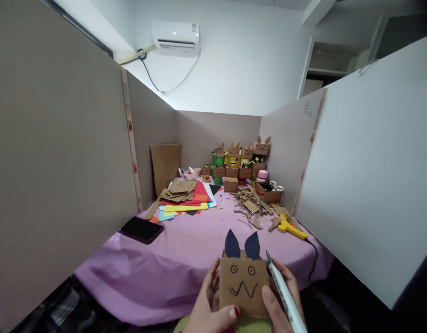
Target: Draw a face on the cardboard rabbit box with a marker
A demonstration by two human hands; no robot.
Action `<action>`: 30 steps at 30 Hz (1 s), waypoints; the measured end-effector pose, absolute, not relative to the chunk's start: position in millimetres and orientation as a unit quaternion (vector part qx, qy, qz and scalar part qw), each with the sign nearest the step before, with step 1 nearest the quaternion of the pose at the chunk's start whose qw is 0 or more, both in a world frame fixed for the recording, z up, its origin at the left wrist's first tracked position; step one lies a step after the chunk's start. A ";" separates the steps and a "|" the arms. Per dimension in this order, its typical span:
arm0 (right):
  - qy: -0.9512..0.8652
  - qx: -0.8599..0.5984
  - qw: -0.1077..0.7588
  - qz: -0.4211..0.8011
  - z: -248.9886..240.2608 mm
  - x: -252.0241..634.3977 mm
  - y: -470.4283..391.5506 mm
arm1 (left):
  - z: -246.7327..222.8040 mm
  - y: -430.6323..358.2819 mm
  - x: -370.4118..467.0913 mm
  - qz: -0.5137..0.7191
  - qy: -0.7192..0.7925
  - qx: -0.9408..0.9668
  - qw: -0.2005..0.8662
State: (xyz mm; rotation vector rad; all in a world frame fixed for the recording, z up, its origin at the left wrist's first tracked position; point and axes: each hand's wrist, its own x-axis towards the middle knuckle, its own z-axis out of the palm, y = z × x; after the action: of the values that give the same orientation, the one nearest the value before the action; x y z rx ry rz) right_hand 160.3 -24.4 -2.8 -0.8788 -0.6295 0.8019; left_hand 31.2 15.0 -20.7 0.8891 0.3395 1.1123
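Cardboard box (244, 286) with a drawn face and two dark blue paper ears (242, 245) sits at the bottom centre of the head view, held up in front of the near edge of the purple-covered table (186, 259). The left hand (208, 307) curls around the box's left side, thumb laid across its lower front. The right hand (283, 307) presses its thumb on the box's lower right corner while its fingers close around a white marker (284, 293), tip pointing up just beside the box's top right corner.

Farther back on the table lie a black phone (141, 229), a spread of coloured paper (186, 203) with cardboard pieces stacked on it, a heap of cardboard scraps (251, 203) and a yellow glue gun (290, 226). A row of small box figures (239, 162) stands against the rear partition. An open cardboard tray (271, 194) by the right partition holds small items too small to tell.
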 end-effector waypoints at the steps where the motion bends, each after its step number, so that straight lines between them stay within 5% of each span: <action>1: -0.292 -0.406 0.782 0.372 -2.3 159.9 -24.7 | -22.2 16.0 32.2 0.516 0.157 0.398 0.742; 30: -0.331 -0.390 0.780 0.361 -2.4 150.8 -7.2 | 2.0 18.5 52.1 0.508 0.133 0.266 0.808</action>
State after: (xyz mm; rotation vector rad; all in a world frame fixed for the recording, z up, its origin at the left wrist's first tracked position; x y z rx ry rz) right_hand 150.8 -7.2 -2.4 -0.8427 -0.7146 0.7798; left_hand 52.1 18.5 2.0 0.5684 0.2837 1.0864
